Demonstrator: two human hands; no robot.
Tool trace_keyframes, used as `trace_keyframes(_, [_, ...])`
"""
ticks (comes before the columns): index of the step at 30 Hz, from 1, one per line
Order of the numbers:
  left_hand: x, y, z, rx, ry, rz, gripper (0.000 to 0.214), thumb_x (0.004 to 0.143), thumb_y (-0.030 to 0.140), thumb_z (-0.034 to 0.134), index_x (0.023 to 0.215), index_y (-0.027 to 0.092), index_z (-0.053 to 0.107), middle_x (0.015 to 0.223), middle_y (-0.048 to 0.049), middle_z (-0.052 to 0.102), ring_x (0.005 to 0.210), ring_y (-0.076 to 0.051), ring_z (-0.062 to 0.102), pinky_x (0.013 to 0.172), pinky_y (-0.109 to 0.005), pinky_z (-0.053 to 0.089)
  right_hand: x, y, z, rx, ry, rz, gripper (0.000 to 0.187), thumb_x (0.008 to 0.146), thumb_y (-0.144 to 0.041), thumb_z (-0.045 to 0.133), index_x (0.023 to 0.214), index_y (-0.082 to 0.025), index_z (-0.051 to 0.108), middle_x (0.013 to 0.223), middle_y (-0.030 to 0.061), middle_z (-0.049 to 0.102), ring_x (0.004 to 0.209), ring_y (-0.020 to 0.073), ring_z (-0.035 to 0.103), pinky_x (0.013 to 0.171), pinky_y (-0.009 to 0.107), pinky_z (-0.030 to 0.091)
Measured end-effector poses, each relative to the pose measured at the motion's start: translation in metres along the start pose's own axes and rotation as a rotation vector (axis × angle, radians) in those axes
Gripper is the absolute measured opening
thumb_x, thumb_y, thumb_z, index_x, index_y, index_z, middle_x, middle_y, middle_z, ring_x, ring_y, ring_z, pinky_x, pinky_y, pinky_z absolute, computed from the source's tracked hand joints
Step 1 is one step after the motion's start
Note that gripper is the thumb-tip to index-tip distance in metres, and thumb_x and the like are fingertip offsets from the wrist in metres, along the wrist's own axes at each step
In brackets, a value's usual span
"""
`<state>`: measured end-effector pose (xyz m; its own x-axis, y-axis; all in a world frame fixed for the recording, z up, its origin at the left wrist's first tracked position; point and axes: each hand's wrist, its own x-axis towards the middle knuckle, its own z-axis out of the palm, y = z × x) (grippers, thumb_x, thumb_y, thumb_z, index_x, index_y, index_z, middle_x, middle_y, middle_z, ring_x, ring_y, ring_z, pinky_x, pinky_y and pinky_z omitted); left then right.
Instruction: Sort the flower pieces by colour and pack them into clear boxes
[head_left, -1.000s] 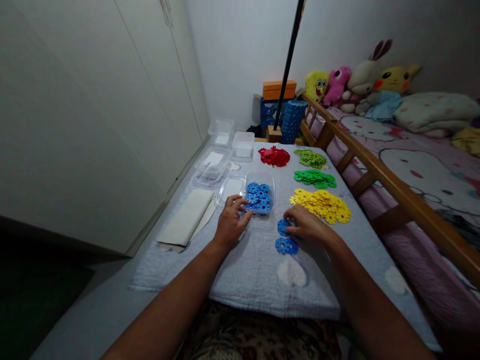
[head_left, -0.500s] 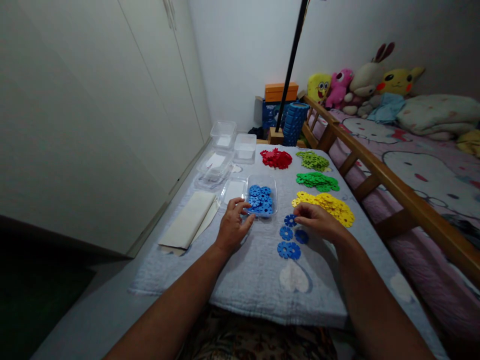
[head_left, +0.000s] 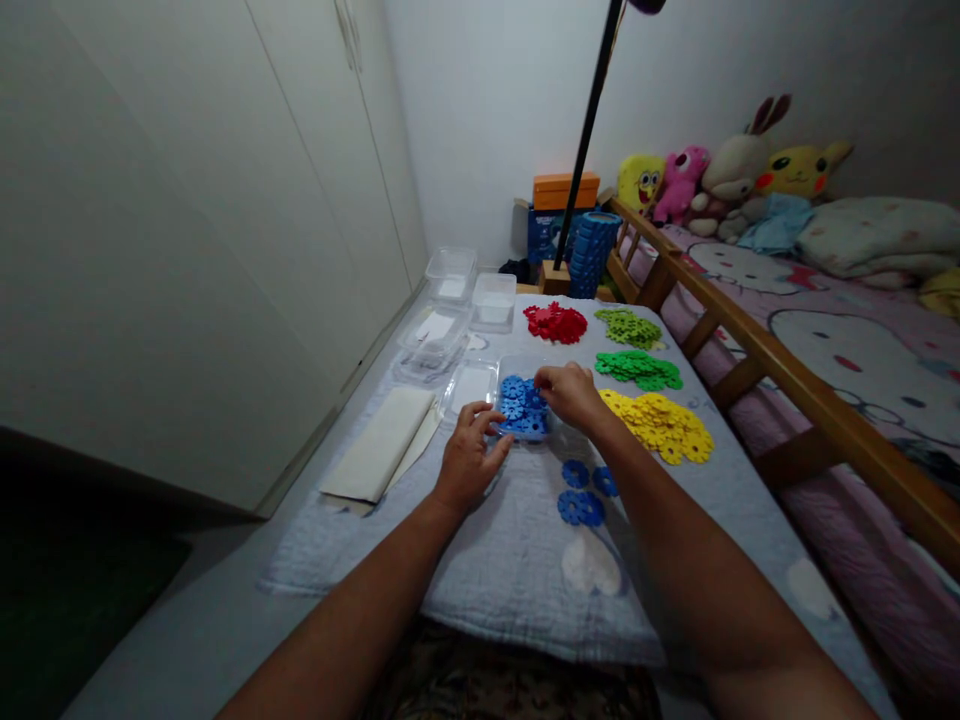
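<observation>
A clear plastic box point(head_left: 554, 428) holds a heap of blue flower-shaped plastic discs point(head_left: 514, 408). My left hand point(head_left: 466, 458) is at its near left corner, fingers on the rim and thumb against the front, with the corner between them. My right hand point(head_left: 573, 395) is over the box's right side, fingertips pinched on a blue disc that they mostly hide. Several more blue discs point(head_left: 575, 474) lie on the cloth below my right forearm, two of them overlapping. A pile of yellow discs point(head_left: 660, 425) sits just right of my right wrist.
Green discs point(head_left: 637, 370), lime discs point(head_left: 628, 327) and red discs point(head_left: 555, 323) form separate piles. Clear containers point(head_left: 493, 302) stand at the back left. Folded beige card point(head_left: 379, 445) lies at the left. A wooden bed rail point(head_left: 757, 365) borders the right side; a black pole point(head_left: 589, 135) rises behind.
My right hand has moved left and up from the loose blue discs to the box, and the topmost loose disc is gone from the cloth. My left hand stays at the box corner.
</observation>
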<state>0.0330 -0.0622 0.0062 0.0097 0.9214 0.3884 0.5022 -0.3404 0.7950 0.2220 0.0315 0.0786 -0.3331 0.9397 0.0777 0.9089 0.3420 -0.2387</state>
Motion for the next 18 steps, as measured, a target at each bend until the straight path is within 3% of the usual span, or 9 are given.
trace_keyframes(2, [0.0, -0.001, 0.0, -0.002, -0.002, -0.002, 0.021, 0.088, 0.024, 0.068, 0.108, 0.021, 0.066, 0.127, -0.0086, 0.054, 0.082, -0.011, 0.066, 0.072, -0.028, 0.058, 0.001, -0.001, 0.004, -0.061, -0.011, 0.001, 0.027, 0.091, -0.015, 0.056, 0.106, -0.024, 0.077, 0.109, 0.0106, 0.076, 0.108, 0.0295, 0.058, 0.091, 0.04, 0.039])
trace_keyframes(5, [0.0, -0.001, 0.0, -0.008, -0.004, 0.001, 0.02, 0.088, 0.025, 0.067, 0.108, 0.021, 0.067, 0.127, -0.0086, 0.054, 0.082, -0.011, 0.066, 0.07, -0.027, 0.057, -0.005, 0.006, 0.006, -0.072, 0.075, 0.02, 0.028, 0.091, -0.016, 0.055, 0.11, -0.022, 0.076, 0.118, 0.0134, 0.072, 0.111, 0.0317, 0.057, 0.092, 0.042, 0.04])
trace_keyframes(8, [0.0, -0.001, 0.0, -0.009, 0.002, 0.006, 0.021, 0.087, 0.024, 0.068, 0.108, 0.021, 0.066, 0.126, -0.0085, 0.055, 0.081, -0.011, 0.066, 0.069, -0.027, 0.057, -0.02, 0.024, 0.003, 0.016, 0.206, 0.029, 0.025, 0.09, -0.017, 0.057, 0.108, -0.02, 0.074, 0.116, 0.014, 0.069, 0.111, 0.03, 0.057, 0.097, 0.042, 0.042])
trace_keyframes(10, [0.0, 0.0, 0.0, -0.005, 0.005, 0.005, 0.021, 0.087, 0.025, 0.068, 0.107, 0.021, 0.067, 0.126, -0.0086, 0.055, 0.081, -0.011, 0.066, 0.069, -0.026, 0.057, -0.036, 0.041, 0.0, 0.1, 0.215, 0.016, 0.021, 0.089, -0.018, 0.058, 0.105, -0.02, 0.072, 0.11, 0.0129, 0.069, 0.106, 0.0274, 0.059, 0.096, 0.04, 0.043])
trace_keyframes(14, [0.001, 0.002, 0.0, 0.0, 0.006, 0.007, 0.02, 0.088, 0.025, 0.067, 0.107, 0.02, 0.067, 0.127, -0.0086, 0.054, 0.081, -0.011, 0.066, 0.07, -0.027, 0.058, -0.074, 0.071, -0.003, 0.215, -0.041, 0.001, 0.015, 0.083, -0.021, 0.064, 0.096, -0.021, 0.07, 0.097, 0.0082, 0.069, 0.093, 0.0239, 0.063, 0.085, 0.036, 0.047])
trace_keyframes(18, [0.001, 0.003, 0.0, 0.0, 0.005, 0.003, 0.019, 0.088, 0.026, 0.067, 0.107, 0.02, 0.067, 0.127, -0.0088, 0.054, 0.081, -0.011, 0.066, 0.07, -0.027, 0.058, -0.106, 0.08, 0.003, 0.212, -0.264, 0.034, 0.022, 0.074, -0.023, 0.072, 0.095, -0.021, 0.069, 0.095, 0.0063, 0.069, 0.088, 0.0222, 0.063, 0.076, 0.032, 0.046])
